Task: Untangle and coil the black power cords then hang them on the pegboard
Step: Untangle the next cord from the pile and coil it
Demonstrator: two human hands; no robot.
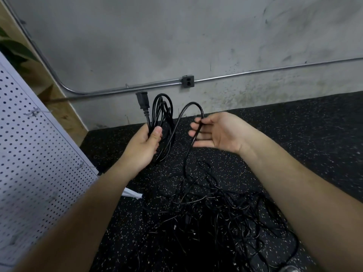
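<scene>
The coiled black power cord (163, 114) is up in the air, its loops gripped in the curled left hand (141, 146), with the chunky black plug (142, 101) sticking up above the thumb. A loose bit of it arches over to the right hand (218, 132), which pinches it between thumb and finger, then drops to the messy pile of tangled black cords (216, 213) on the black speckled rubber floor (294, 134). The white metal pegboard full of little holes (29, 154) is at the left, and a grey concrete wall (176, 36) is behind.

No legible text or labels.
</scene>
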